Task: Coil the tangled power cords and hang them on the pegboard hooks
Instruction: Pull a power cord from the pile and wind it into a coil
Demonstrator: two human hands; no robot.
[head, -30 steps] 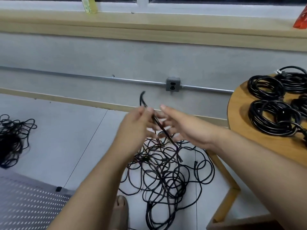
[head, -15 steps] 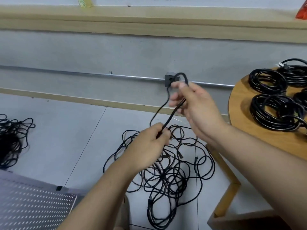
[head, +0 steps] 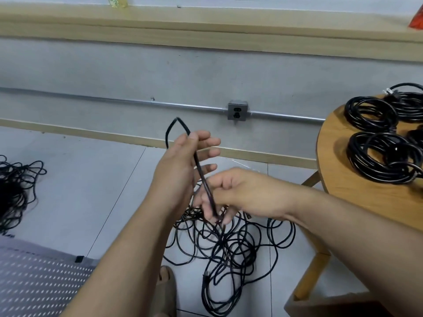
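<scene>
Your left hand (head: 180,163) gripped the cord (head: 198,169) loop up high, your right hand (head: 242,193) pinched it lower, and the tangle (head: 229,248) lay straight below.

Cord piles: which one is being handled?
The middle floor tangle: left hand and right hand hold a strand rising from it. The far-left heap and table coils lie untouched.

the left hand (head: 180,163) pinches a black cord (head: 203,177) below its loop; the right hand (head: 242,193) grips it lower, above the tangled pile (head: 229,248) on the floor (head: 91,191). coiled cords (head: 359,161) lie on the round table (head: 338,179); pegboard (head: 34,282) lower left.
</scene>
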